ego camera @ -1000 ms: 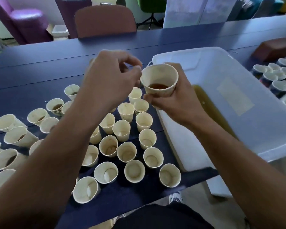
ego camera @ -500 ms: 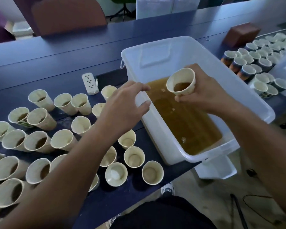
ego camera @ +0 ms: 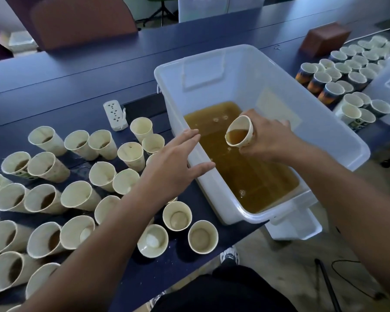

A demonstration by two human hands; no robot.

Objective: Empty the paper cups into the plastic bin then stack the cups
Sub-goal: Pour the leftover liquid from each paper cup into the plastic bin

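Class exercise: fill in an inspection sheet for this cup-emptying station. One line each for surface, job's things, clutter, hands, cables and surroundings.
Surface: dark blue table.
Job's things: plastic bin holds brown liquid; tilted paper cup with liquid inside; many cups left of the bin.
Clutter: brown box; printed cups at right.
Hands: right hand grips the tilted cup over the bin; left hand, fingers straight, at the bin's near wall.
Cables: white power strip; cord on floor.
Surroundings: brown chair.

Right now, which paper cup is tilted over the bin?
The paper cup gripped by the right hand, tipped above the plastic bin; all others stand on the table.
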